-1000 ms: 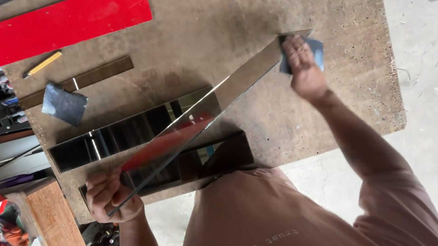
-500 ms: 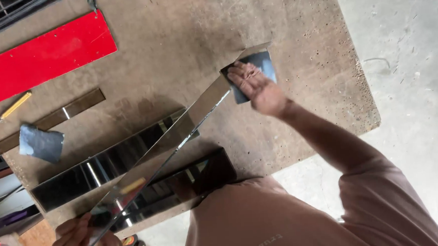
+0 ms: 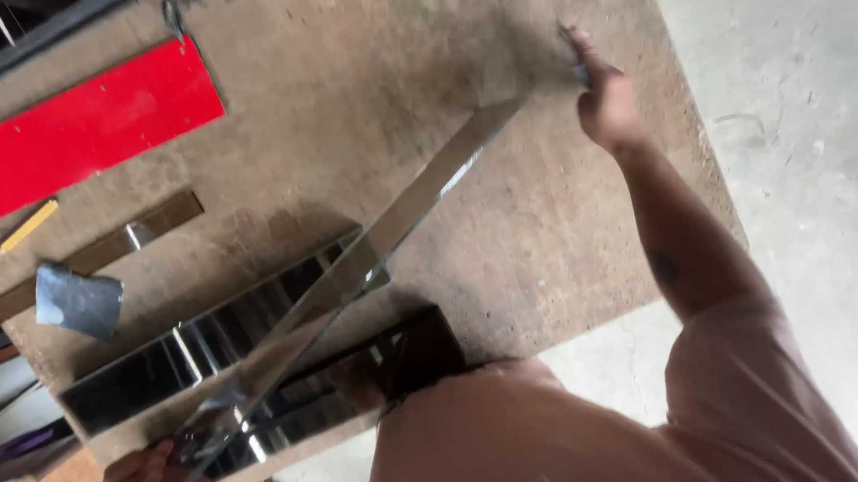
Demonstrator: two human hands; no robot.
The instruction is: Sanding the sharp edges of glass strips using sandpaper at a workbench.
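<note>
Hands grip the two ends of a long mirror-bright metal strip (image 3: 352, 274) held over the board table (image 3: 343, 99): the right hand (image 3: 606, 100) pinches the far end, seemingly through a bit of blue cloth, and the left hand (image 3: 153, 480) closes round the near end at the bottom edge. Its long axis runs diagonally between them, above two more shiny strips (image 3: 209, 345). Blur and the frame edge hide the left fingers.

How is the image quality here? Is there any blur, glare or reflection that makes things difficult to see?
In the head view, motion blur softens the right hand and the left hand; the long mirror-like metal strip between them reflects its surroundings, with a bright glint near its middle; the light is even daylight, and the red panel stays fairly clear.
</note>
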